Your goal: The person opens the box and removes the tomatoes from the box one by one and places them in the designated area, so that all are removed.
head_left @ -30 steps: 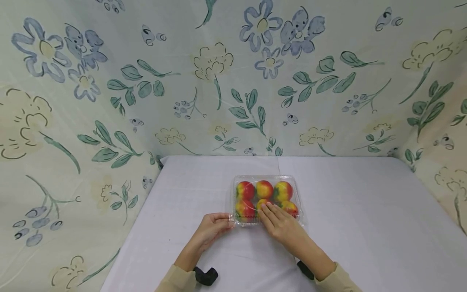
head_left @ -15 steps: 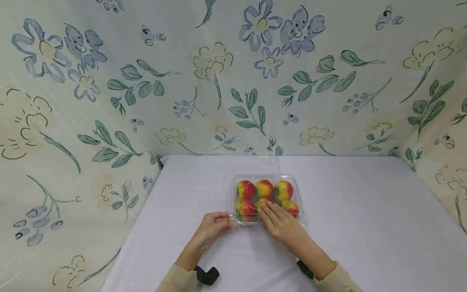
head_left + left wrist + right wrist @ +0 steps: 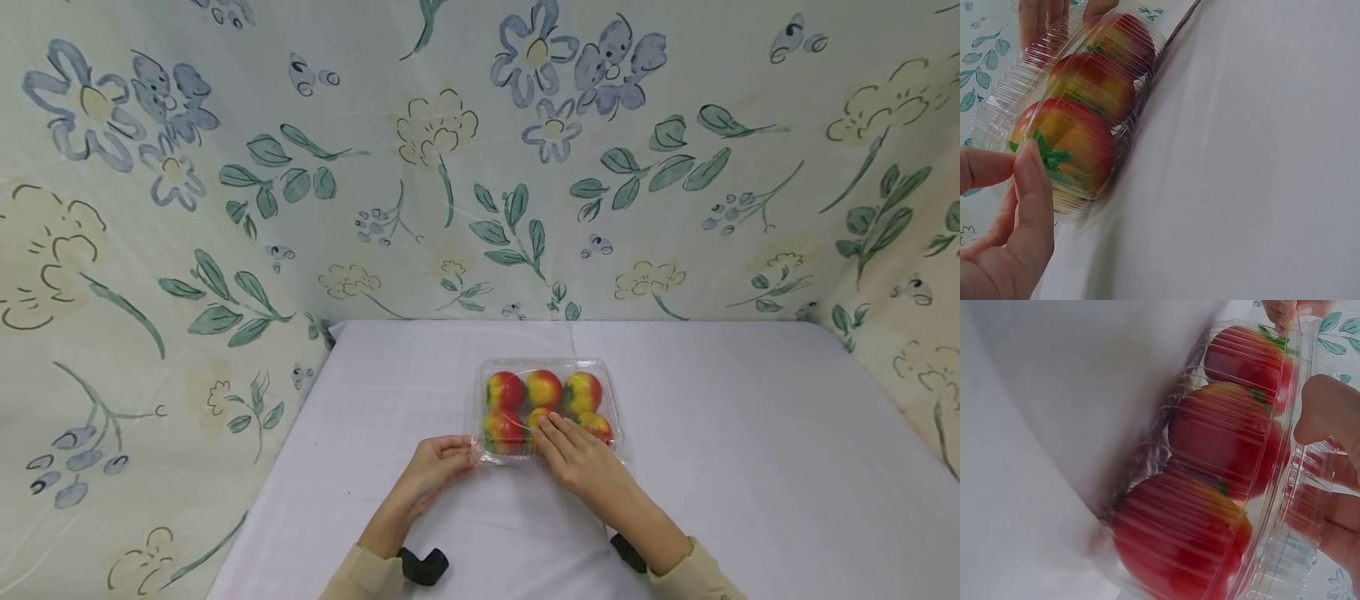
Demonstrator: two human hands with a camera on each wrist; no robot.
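A clear plastic clamshell box (image 3: 611, 379) lies on the table with its lid down over several red-and-yellow fruits (image 3: 505, 390) in two rows. Green leaves show on the fruits in the left wrist view. My left hand (image 3: 438, 471) pinches the near left corner of the box's rim between thumb and fingers. My right hand (image 3: 581, 462) lies over the near side of the lid, its fingers straight and pressed together on top. In the right wrist view that hand's thumb (image 3: 1322, 409) sits at the rim, and ridged plastic walls (image 3: 1185, 444) face the camera.
A white cloth (image 3: 750, 433) covers the table. Behind and at both sides hangs a floral curtain (image 3: 442, 183). Black wrist-camera pieces (image 3: 425, 567) sit beneath the forearms, below beige sleeves (image 3: 367, 575).
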